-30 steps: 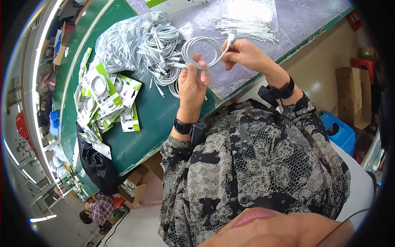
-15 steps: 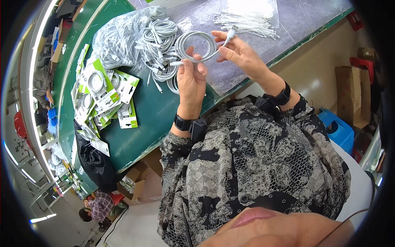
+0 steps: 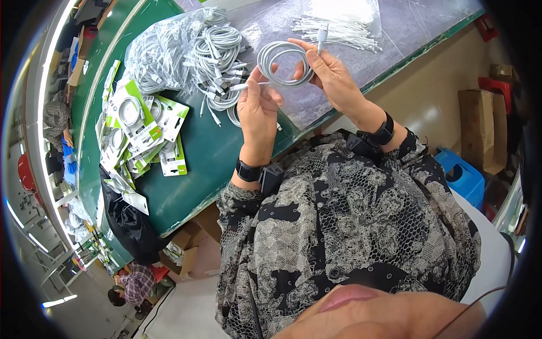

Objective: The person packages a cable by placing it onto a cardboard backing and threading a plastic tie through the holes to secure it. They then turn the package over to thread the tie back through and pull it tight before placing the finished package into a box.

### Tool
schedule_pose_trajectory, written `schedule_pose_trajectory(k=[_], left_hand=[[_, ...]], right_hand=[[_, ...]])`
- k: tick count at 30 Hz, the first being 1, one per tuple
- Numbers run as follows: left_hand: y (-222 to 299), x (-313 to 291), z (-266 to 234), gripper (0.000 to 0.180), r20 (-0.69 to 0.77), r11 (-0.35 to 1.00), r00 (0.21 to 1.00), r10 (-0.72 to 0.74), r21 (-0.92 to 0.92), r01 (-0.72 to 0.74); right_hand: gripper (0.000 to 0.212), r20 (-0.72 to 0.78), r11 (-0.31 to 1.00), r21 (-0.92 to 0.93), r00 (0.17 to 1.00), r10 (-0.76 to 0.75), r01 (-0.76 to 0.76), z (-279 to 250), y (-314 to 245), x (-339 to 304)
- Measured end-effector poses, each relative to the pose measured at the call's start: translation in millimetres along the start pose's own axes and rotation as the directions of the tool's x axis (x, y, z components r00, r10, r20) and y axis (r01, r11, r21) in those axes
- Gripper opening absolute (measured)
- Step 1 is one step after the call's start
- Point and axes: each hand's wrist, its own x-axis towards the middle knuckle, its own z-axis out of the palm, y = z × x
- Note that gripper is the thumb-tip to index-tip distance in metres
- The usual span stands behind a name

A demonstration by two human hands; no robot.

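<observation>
Between my two hands, above the table, is a coiled grey-white charging cable (image 3: 285, 45). My right hand (image 3: 337, 85) grips the coil's right side, with the USB plug (image 3: 322, 33) standing up past the thumb. With thumb and fingers closed, my left hand (image 3: 258, 107) pinches the cable's other end, whose small white connector (image 3: 239, 87) points left. Just left of the coil lies a heap of similar coiled cables (image 3: 217, 48), partly spilling from a clear plastic bag (image 3: 161, 53).
White twist ties (image 3: 339, 34) lie in a bundle at the far side. Green-and-white cable packages (image 3: 144, 127) pile up on the green table (image 3: 197, 164) at left, beside a black bag (image 3: 130, 220). A blue stool (image 3: 463, 178) and cardboard box (image 3: 480, 130) stand right.
The coil has shifted right, from nearer my left hand into my right hand's grip. The USB plug now points more upright. My left hand keeps hold of the small connector end.
</observation>
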Motion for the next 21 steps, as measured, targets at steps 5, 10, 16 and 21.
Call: schedule_pose_trajectory(k=[5,10,16,21], left_hand=[[-2,-2,-6,0.039,-0.070,0.972,0.997,0.012,0.234,0.005],[-2,-1,9,0.037,-0.065,0.919,0.988,0.142,0.379,-0.107],[-6,-2,16,0.031,0.003,0.756,0.986,0.165,0.642,-0.128],[-7,-3,11,0.022,0.033,0.726,0.996,0.088,0.682,-0.087]], right_hand=[[0.042,0.031,0.989,-0.142,0.999,-0.031,0.035,-2,1,-3],[0.038,-0.011,0.939,-0.324,0.992,-0.126,0.116,0,2,-4],[0.035,-0.019,0.830,-0.527,0.974,-0.227,0.183,1,2,-7],[0.036,-0.051,0.922,-0.385,0.996,-0.068,0.044,-8,14,-2]])
